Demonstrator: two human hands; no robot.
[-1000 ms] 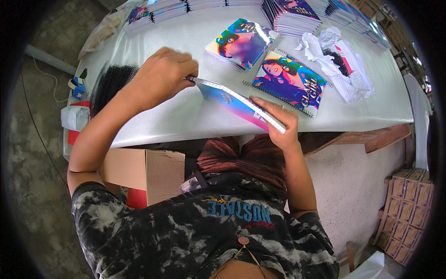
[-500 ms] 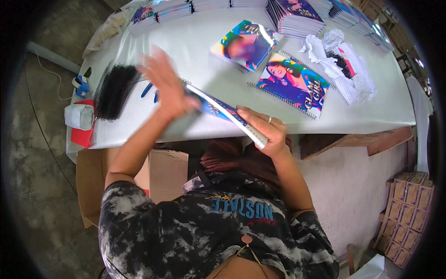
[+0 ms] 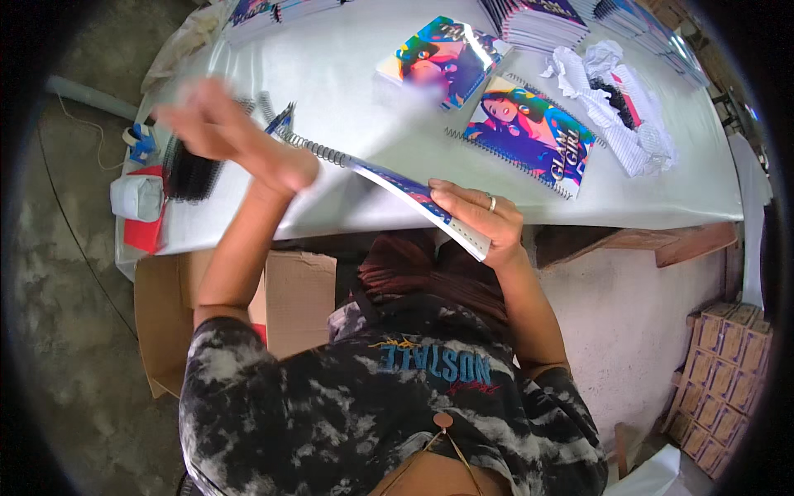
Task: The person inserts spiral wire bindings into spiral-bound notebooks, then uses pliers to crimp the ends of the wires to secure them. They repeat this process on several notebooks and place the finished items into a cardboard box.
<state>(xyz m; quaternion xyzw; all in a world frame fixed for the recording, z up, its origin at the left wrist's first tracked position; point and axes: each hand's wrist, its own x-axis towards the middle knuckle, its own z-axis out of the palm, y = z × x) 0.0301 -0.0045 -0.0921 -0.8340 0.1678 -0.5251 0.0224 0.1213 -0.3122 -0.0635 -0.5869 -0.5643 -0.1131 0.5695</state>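
One white counter (image 3: 347, 78), held notebook (image 3: 420, 204) over its near edge. Cardboard box (image 3: 302, 299): left of held notebook, closer to the body. Coil-edged notebook (image 3: 529, 139): right of held notebook, farther out. Black coils (image 3: 188, 175): well left of it. Left hand (image 3: 222, 131): left of held notebook, blurred, can't tell grip. Right hand (image 3: 484, 219): grip closed on its right end. Wire coil (image 3: 325, 152) extends from its left end.
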